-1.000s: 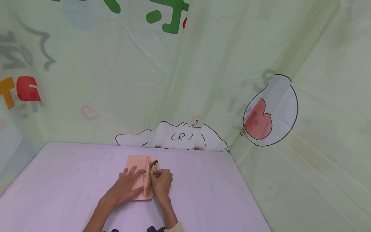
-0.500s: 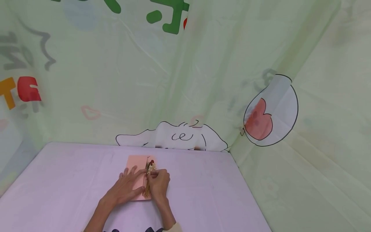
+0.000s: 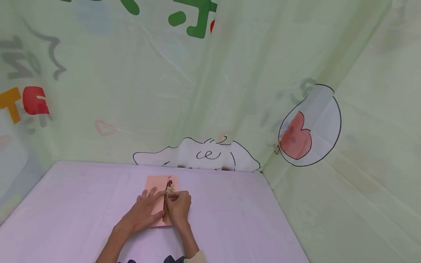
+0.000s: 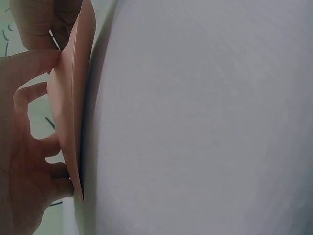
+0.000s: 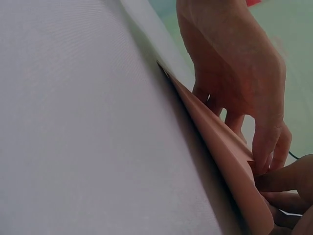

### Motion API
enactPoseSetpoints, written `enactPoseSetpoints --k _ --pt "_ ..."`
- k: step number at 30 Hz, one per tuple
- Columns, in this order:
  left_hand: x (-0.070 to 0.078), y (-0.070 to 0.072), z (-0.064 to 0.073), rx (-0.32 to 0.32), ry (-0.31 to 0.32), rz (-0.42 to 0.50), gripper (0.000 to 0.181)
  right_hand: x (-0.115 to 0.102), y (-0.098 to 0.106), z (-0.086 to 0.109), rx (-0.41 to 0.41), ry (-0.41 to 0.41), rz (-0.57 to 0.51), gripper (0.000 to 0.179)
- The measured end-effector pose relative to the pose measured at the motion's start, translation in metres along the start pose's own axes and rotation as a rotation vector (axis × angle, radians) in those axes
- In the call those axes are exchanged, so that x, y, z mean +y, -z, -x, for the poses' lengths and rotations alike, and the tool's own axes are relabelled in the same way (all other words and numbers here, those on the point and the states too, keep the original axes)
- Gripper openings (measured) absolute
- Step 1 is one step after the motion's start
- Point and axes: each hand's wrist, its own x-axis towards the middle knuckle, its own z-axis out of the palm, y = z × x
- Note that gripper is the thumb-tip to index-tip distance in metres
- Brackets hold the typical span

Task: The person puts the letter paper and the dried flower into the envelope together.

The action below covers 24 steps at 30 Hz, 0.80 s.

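Observation:
A pink paper envelope (image 3: 155, 181) lies on the table, a dark slit running lengthwise down it right of the middle. My left hand (image 3: 142, 211) rests on its left part with fingers spread. Beside the slit, my right hand (image 3: 179, 206) pinches a small dried-flower bunch (image 3: 169, 188) with a dark red tip, pale blossoms and straw-coloured stems. The bunch lies along the slit; how much of it is inside cannot be told. In the left wrist view the envelope (image 4: 68, 103) bulges slightly. The right wrist view shows its raised edge (image 5: 230, 156), with the flowers hidden.
A pale lilac cloth covers the table (image 3: 236, 219). Behind it and to the right hang light green curtains (image 3: 148, 91) printed with cartoon figures and letters. The table's back edge lies just beyond the envelope.
My right hand has moved a little left with the dried-flower bunch, from the envelope's right side to the slit. The slit shows wider and darker. My left hand has stayed on the envelope.

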Motion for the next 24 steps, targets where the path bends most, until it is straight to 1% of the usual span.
enactPoseSetpoints --k 4,9,12,16,18,21,24 --pt "0.0010 0.0000 0.0005 0.018 -0.005 0.026 0.065 0.0010 -0.0029 -0.0010 -0.026 -0.021 -0.025 0.006" --pt "0.0006 -0.0008 0.0014 0.031 -0.024 0.028 0.066 0.0007 -0.0039 -0.0005 -0.067 -0.040 0.004 0.007" --pt "0.0001 -0.0013 0.0015 0.032 -0.023 0.025 0.068 -0.0010 -0.0027 -0.0004 -0.086 -0.039 0.027 0.009" --pt "-0.0003 -0.0008 0.0015 0.030 -0.016 0.031 0.068 -0.0033 0.0000 0.0006 -0.115 -0.021 0.034 0.008" --pt "-0.0003 -0.0007 0.0017 0.029 -0.014 0.032 0.068 -0.0036 0.0007 0.0010 -0.131 -0.025 0.035 0.007" --pt "-0.0001 -0.0010 0.0024 0.028 -0.017 0.024 0.067 -0.0026 0.0006 0.0008 -0.152 -0.031 0.044 0.008" --pt "-0.0004 -0.0016 0.0027 0.027 -0.018 0.014 0.067 -0.0002 0.0020 -0.0012 -0.191 -0.020 0.048 0.010"
